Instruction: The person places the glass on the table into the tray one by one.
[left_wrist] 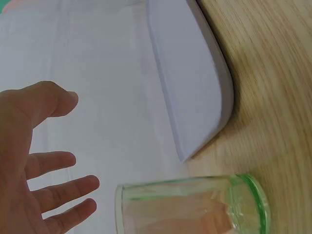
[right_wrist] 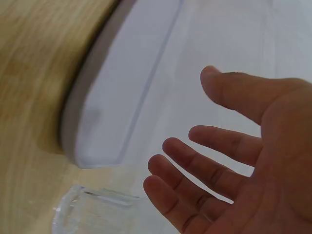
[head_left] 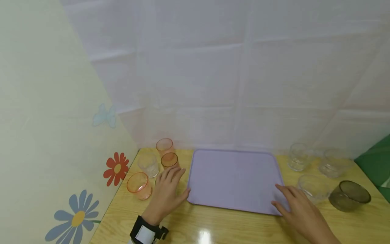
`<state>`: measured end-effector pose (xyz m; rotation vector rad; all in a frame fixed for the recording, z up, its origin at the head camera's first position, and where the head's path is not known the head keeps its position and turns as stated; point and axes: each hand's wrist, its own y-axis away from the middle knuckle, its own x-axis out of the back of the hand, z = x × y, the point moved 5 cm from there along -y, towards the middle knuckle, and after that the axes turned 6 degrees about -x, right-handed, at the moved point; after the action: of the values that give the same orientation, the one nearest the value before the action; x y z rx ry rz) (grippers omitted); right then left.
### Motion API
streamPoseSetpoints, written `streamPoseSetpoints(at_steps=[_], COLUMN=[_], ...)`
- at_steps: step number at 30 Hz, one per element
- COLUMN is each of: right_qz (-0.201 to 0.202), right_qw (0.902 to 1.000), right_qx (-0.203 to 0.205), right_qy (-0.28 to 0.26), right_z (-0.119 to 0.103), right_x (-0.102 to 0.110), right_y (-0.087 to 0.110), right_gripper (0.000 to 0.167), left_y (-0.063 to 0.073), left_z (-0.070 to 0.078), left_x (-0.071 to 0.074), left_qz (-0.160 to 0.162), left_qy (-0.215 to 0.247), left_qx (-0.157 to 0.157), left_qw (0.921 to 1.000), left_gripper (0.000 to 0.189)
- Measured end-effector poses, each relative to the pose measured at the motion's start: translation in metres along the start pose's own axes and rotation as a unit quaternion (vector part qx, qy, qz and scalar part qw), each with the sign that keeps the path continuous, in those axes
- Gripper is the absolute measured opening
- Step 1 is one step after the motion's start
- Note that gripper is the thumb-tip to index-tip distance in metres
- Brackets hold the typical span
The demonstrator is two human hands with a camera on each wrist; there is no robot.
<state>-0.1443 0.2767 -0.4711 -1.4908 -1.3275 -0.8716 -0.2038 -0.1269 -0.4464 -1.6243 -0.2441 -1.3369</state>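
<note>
A lilac rectangular tray (head_left: 234,179) lies flat on the wooden table. My left hand (head_left: 166,191) hovers by its left edge, fingers spread, holding nothing. In the left wrist view, a clear glass with green edges (left_wrist: 195,204) stands below the fingertips; the head view mostly hides it behind that hand. At the tray's right edge is my right hand (head_left: 301,210), its fingers loosely extended and nothing held; whether its fingertips touch the tray cannot be told. Close to it stands a wide clear glass (head_left: 313,189). The right wrist view shows part of a clear glass (right_wrist: 97,214) below the tray corner.
Left of the tray stand a pink glass (head_left: 165,145), an amber glass (head_left: 169,160), a clear glass (head_left: 148,166) and an orange glass (head_left: 139,187). Rightward are a smoky dark glass (head_left: 348,198) and more clear glasses (head_left: 298,159). A white cloth (head_left: 213,84) hangs behind.
</note>
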Motion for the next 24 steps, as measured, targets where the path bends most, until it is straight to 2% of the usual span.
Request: streamPoseSetpoints(at_steps=[2, 6, 12, 19, 24], right_qz=[-0.008, 0.007, 0.004, -0.015, 0.006], right_qw=[0.9999, 0.9998, 0.9986, 0.9964, 0.9961], right_qx=[-0.011, -0.017, -0.052, -0.083, -0.088], right_qy=[0.002, 0.001, -0.007, -0.008, -0.006], right_z=[0.004, 0.011, 0.022, 0.035, 0.038], right_x=[-0.002, -0.005, -0.011, -0.018, -0.021], right_y=[0.000, 0.001, 0.002, 0.002, 0.006], right_gripper=[0.058, 0.050, 0.042, 0.041, 0.038], left_y=[0.002, 0.008, 0.015, 0.022, 0.026], left_z=[-0.003, -0.010, -0.021, -0.030, -0.036], left_x=[0.001, 0.000, -0.003, -0.005, -0.010], left_qz=[0.010, 0.018, 0.025, 0.020, 0.027], left_qy=[-0.005, -0.007, -0.012, 0.000, 0.008], left_qx=[0.001, 0.008, 0.033, 0.065, 0.075], left_qw=[0.9999, 0.9998, 0.9991, 0.9977, 0.9968], left_gripper=[0.064, 0.065, 0.069, 0.077, 0.079])
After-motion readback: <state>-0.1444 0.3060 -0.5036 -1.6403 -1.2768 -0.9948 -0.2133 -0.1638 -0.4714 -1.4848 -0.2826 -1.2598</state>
